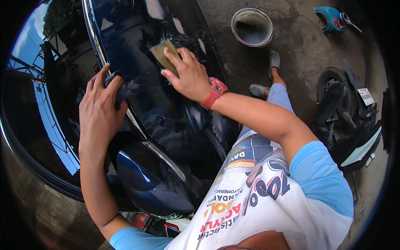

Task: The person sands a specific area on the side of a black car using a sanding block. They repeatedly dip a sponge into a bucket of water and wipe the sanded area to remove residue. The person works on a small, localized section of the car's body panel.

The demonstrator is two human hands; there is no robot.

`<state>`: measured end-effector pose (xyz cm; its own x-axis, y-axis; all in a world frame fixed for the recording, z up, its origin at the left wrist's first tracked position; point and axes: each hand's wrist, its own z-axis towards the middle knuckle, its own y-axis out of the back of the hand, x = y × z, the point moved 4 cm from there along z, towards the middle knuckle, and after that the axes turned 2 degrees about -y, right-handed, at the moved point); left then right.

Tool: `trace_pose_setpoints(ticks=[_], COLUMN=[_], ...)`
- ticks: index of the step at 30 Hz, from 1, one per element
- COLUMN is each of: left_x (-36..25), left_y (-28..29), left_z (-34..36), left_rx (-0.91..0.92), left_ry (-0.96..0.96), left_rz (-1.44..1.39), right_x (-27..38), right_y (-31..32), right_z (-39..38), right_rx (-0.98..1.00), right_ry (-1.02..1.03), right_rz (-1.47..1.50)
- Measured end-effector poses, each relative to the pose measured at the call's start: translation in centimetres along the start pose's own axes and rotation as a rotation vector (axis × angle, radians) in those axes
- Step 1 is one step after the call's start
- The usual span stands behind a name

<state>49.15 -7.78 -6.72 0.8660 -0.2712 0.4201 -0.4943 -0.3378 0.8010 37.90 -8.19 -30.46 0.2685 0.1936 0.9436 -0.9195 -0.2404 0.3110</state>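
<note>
My right hand (187,75), a red watch at its wrist, presses a flat yellowish-green pad (163,54) against the dark car door panel (137,58). Its thumb and fingers lie along the pad. My left hand (99,102) rests at the window edge beside the chrome trim strip (96,39). A dark bunched cloth (118,89) shows between its thumb and fingers, partly hidden by the hand. Wet streaks and pale patches mark the panel around the pad.
A dark side mirror (152,179) juts out close below my hands. A bucket of cloudy water (252,27) stands on the concrete floor to the right. Farther right are a cut blue plastic container (331,18) and a parked motorcycle (339,100).
</note>
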Motion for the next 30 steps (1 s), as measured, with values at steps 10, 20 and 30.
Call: trace_pose_setpoints(ticks=[10,20,30], left_x=[0.4,-0.1,-0.4], left_y=[0.1,-0.1,-0.1], left_z=[0.6,1.0,0.9], left_rx=[0.063,0.044,0.063], left_ry=[-0.01,-0.046,-0.043], left_rz=[-0.058,-0.032,0.005], right_x=[-4.2,-7.5,-5.3], right_y=[-1.2,-0.4,1.1], right_z=[5.8,5.5,-0.5], right_rx=[-0.009,-0.03,0.012], right_ry=[-0.15,-0.184,-0.08], right_rz=[0.009,0.046,0.034])
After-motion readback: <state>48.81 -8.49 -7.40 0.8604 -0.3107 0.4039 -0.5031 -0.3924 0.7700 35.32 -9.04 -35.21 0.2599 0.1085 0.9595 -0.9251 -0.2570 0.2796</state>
